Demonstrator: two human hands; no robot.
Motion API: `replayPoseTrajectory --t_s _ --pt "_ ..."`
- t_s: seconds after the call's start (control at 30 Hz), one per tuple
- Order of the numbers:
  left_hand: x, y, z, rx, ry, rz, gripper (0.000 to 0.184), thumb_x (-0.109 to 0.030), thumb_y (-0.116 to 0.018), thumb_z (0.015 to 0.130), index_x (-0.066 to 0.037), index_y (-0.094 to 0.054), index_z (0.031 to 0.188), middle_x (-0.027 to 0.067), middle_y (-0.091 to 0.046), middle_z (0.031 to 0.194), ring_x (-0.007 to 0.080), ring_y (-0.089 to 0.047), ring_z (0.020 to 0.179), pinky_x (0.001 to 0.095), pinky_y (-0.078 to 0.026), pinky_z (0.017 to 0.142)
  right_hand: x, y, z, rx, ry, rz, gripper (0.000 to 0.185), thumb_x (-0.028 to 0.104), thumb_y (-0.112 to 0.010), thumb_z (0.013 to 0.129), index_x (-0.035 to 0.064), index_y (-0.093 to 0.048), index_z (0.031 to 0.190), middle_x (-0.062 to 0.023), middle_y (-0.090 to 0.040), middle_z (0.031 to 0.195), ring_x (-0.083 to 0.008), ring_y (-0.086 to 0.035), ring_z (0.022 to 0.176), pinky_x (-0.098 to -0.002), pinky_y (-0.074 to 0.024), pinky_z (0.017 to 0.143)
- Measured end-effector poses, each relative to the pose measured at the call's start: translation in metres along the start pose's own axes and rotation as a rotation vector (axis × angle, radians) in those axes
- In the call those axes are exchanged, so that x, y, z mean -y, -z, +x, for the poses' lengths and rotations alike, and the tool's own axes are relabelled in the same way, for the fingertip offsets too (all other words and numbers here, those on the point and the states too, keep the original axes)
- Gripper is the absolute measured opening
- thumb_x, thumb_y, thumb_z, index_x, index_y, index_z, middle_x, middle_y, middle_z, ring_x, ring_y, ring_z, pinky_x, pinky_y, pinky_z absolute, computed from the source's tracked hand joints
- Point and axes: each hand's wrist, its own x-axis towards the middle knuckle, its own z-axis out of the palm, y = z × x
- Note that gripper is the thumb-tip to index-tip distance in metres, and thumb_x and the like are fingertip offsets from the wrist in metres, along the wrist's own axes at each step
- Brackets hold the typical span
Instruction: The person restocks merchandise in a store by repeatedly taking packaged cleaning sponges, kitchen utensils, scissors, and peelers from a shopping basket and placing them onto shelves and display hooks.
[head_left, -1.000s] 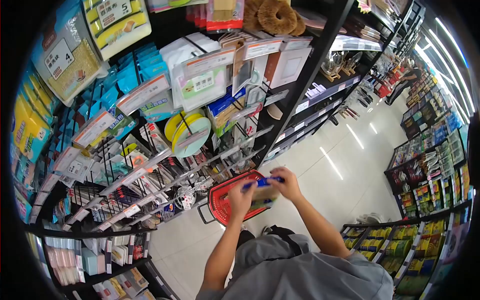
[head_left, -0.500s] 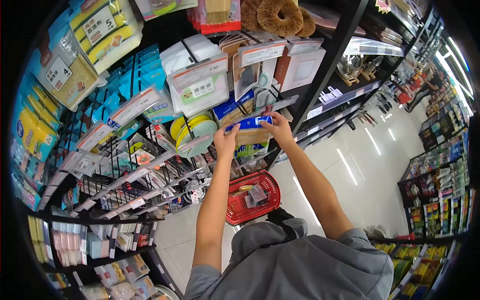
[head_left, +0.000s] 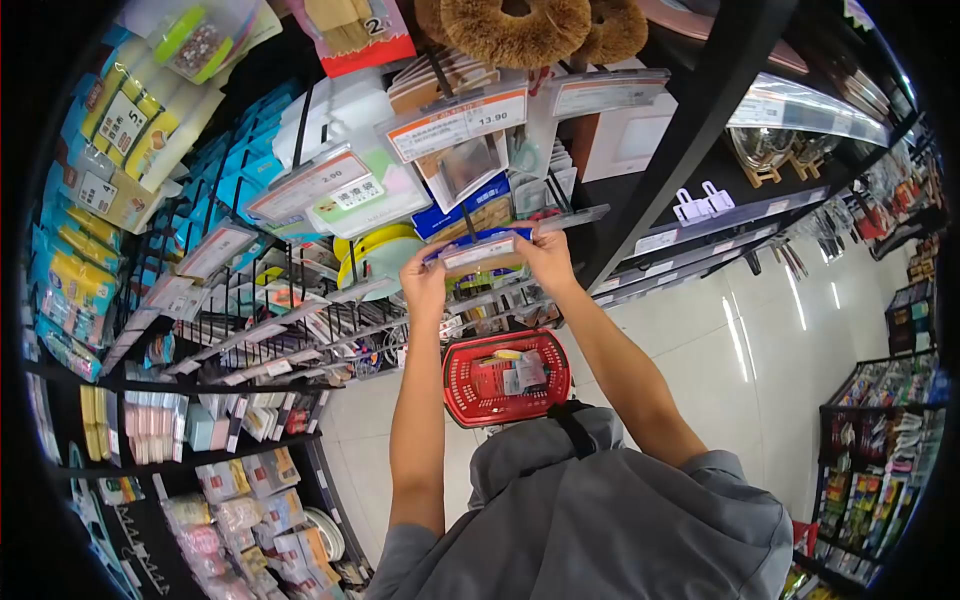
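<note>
A flat packet with a blue top and tan contents [head_left: 522,234] is at a display hook, partly hidden behind a clear price-tag holder [head_left: 482,250]. My left hand [head_left: 424,278] pinches the packet's left edge, and my right hand [head_left: 548,258] grips its right edge. Just behind hangs a similar blue and tan packet [head_left: 490,214]. Yellow and pale green round items [head_left: 385,255] hang to the left of my left hand. What the packet holds exactly, I cannot make out.
Below my hands a red shopping basket [head_left: 458,392] holds a few packaged items. Brown bristly rings [head_left: 515,35] hang above. A black shelf post [head_left: 690,125] rises at the right, and hooks with price tags [head_left: 310,185] jut out at the left.
My view has shifted and turned closer to the hooks. The packet in both hands has come up to the hook, and a price-tag holder now stands in front of it.
</note>
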Motion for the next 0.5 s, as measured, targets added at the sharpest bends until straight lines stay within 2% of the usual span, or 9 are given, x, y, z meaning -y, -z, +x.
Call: replayPoseTrajectory --t_s 0.17,0.23,0.27,0.37,0.4,0.43,0.5 --pt "-0.009 -0.008 0.008 -0.04 0.188 -0.008 0.018 -0.008 -0.071 0.08 0.0 -0.069 0.096 0.0031 -0.067 0.082 0.0065 -0.056 0.072 0.0205 -0.043 0.064 -0.005 -0.01 0.012 -0.069 0.011 0.069 0.017 0.013 -0.067 0.084 -0.0016 -0.065 0.094 -0.0008 -0.062 0.073 -0.006 -0.053 0.063 -0.0222 -0.0426 0.059" --pt "-0.006 -0.011 0.011 -0.074 0.235 0.065 0.017 -0.009 -0.071 0.08 -0.001 -0.069 0.095 0.0025 -0.066 0.079 0.006 -0.055 0.068 0.0204 -0.043 0.06 -0.004 -0.012 0.016 -0.108 -0.105 0.029 0.02 0.016 -0.069 0.083 -0.0006 -0.065 0.094 -0.0001 -0.06 0.071 -0.0054 -0.05 0.06 -0.0216 -0.0406 0.055" --pt "0.0 -0.016 0.016 -0.095 0.107 0.002 0.017 -0.01 -0.072 0.08 -0.001 -0.069 0.094 0.0014 -0.064 0.073 0.0046 -0.053 0.062 0.0201 -0.041 0.054 -0.007 -0.015 0.019 -0.13 -0.101 0.095 0.022 0.017 -0.07 0.082 -0.0001 -0.065 0.095 0.0 -0.059 0.069 -0.0046 -0.049 0.058 -0.0211 -0.0387 0.051" --pt "0.006 -0.017 0.024 -0.103 0.128 -0.014 0.016 -0.01 -0.071 0.081 -0.001 -0.068 0.094 0.0007 -0.063 0.071 0.0047 -0.053 0.062 0.02 -0.041 0.054 -0.01 -0.018 0.03 -0.137 -0.15 0.134 0.021 0.017 -0.07 0.082 0.0002 -0.065 0.095 -0.0005 -0.06 0.07 -0.0044 -0.049 0.058 -0.0211 -0.0386 0.051" --pt "-0.001 -0.018 0.024 -0.094 0.212 -0.014 0.017 -0.009 -0.07 0.081 -0.001 -0.067 0.096 0.0019 -0.064 0.076 0.006 -0.055 0.068 0.0213 -0.044 0.061 -0.011 -0.02 0.033 -0.152 -0.139 0.116 0.02 0.015 -0.069 0.083 0.0007 -0.065 0.097 -0.0007 -0.061 0.072 -0.0048 -0.05 0.059 -0.0205 -0.039 0.053" --pt "0.002 -0.02 0.024 -0.104 0.22 -0.014 0.017 -0.009 -0.07 0.081 -0.001 -0.067 0.096 0.0019 -0.064 0.076 0.006 -0.055 0.068 0.0213 -0.044 0.061 -0.012 -0.022 0.035 -0.146 -0.149 0.113 0.02 0.015 -0.069 0.083 0.0007 -0.065 0.097 -0.0007 -0.061 0.072 -0.0048 -0.05 0.059 -0.0205 -0.039 0.053" --pt "0.017 -0.018 0.022 -0.111 0.018 -0.079 0.022 -0.01 -0.069 0.082 0.001 -0.063 0.1 0.0028 -0.065 0.084 0.0068 -0.055 0.075 0.0224 -0.045 0.069 -0.02 -0.022 0.036 -0.181 -0.018 0.123 0.02 0.012 -0.068 0.084 0.0007 -0.063 0.1 -0.0013 -0.063 0.077 -0.0054 -0.052 0.064 -0.0202 -0.0408 0.058"
